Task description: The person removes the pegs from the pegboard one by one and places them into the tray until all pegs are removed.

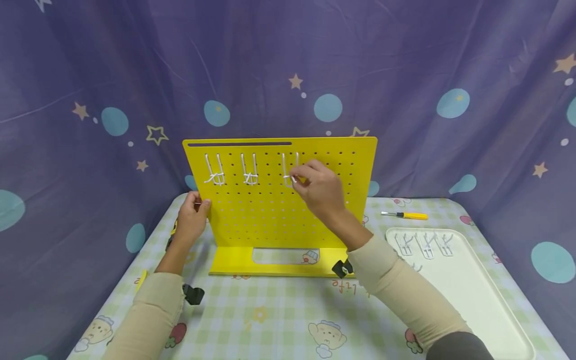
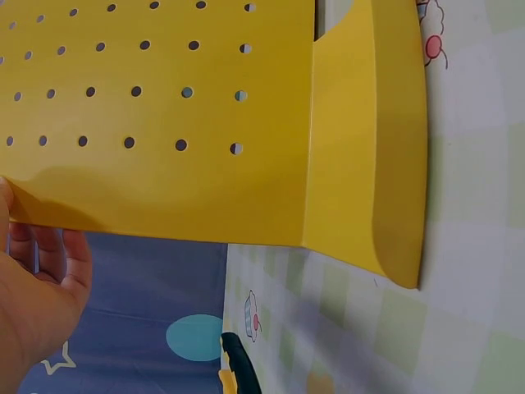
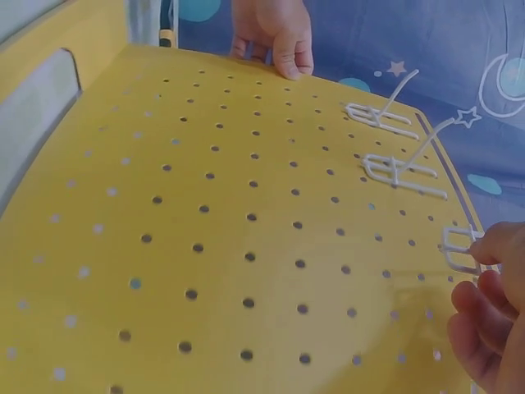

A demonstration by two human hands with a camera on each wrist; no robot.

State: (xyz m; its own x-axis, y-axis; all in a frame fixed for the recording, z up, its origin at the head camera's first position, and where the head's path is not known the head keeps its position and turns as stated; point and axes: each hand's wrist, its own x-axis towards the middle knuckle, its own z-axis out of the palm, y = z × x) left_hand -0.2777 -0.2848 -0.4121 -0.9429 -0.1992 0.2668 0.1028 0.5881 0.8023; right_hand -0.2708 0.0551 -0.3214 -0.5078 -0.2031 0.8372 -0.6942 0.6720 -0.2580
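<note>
A yellow pegboard (image 1: 270, 220) stands upright on its own base. My left hand (image 1: 192, 216) grips its left edge, thumb on the front and fingers behind, as the left wrist view also shows. Near the top, my right hand (image 1: 320, 190) pinches a white wire pegboard hook (image 1: 284, 165) that lies against the board; the fingers hide part of it. To its left, two more white hooks, one in the middle (image 1: 249, 170) and one at the far left (image 1: 215, 170), hang in the upper holes with their prongs sticking out.
On the right lies a cream tray (image 1: 477, 300) with several white hooks (image 1: 425, 245) in it. Behind it is a screwdriver (image 1: 414, 216) with a yellow handle. A black and yellow tool (image 2: 238, 361) lies partly hidden behind the board's left side. A checked cloth (image 1: 261, 320) covers the table.
</note>
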